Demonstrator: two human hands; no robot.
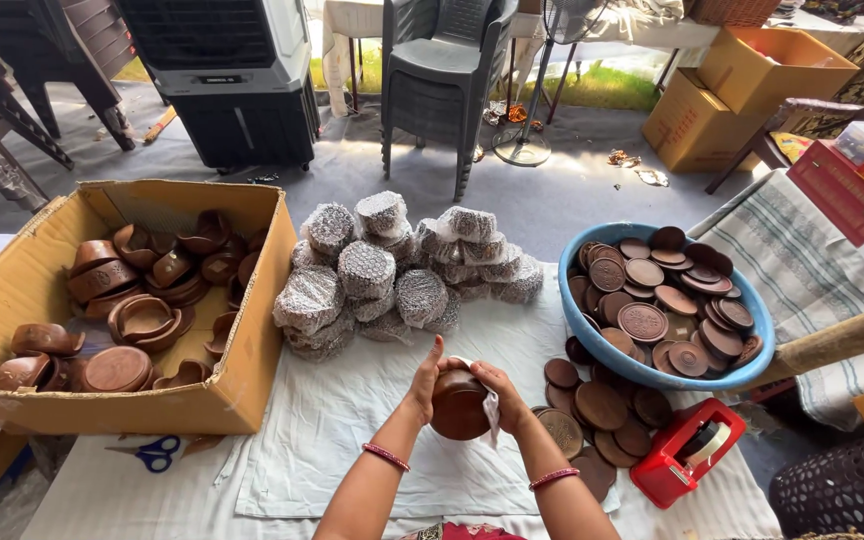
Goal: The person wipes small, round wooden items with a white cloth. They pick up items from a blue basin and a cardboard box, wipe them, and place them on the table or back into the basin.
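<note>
Soft, even daylight falls over my work cloth point(352, 420); the brightest patch lies outdoors on the sunlit grass point(592, 85) at the top, slightly washed out; shadows under my hands stay faint; the wide lens bends the edges, bowing the cardboard box point(12, 300); focus is sharp throughout, with no motion blur.

One brown clay pot point(459, 405) sits between the fingers point(430, 362); beyond them one blue basin point(592, 345), one cardboard box point(102, 400), one red tape dispenser point(687, 450), one pair of blue scissors point(157, 453).
</note>
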